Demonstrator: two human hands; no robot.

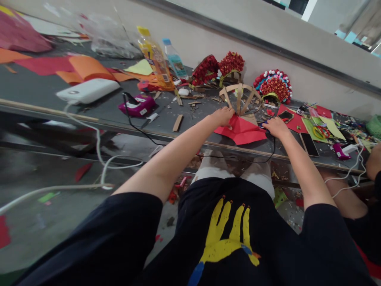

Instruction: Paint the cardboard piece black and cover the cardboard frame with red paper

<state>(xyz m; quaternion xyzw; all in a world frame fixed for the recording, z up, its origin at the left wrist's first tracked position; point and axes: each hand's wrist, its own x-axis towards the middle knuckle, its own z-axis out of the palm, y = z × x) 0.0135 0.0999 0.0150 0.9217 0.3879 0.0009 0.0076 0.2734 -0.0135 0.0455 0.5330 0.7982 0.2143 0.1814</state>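
"Left hand (224, 116) and right hand (276, 126): where are they?"

"Both are at the near side of the long grey tabletop (102, 108), with the forearms reaching forward."

"What lies between them?"

"A creased sheet of red paper (242, 134), flat on the tabletop close to its edge."

"Does the left one pinch it?"

"Its bent fingers touch the far left part; whether they pinch or only press, one cannot tell."

"And behind the sheet?"

"An arched, ribbed cardboard frame (238, 104), just beyond it. A dark phone (309, 144), smaller, lies to the right of the right hand."

"Is that hand holding anything?"

"It curls around a little dark tool (262, 124), mostly hidden, by the paper's right corner."
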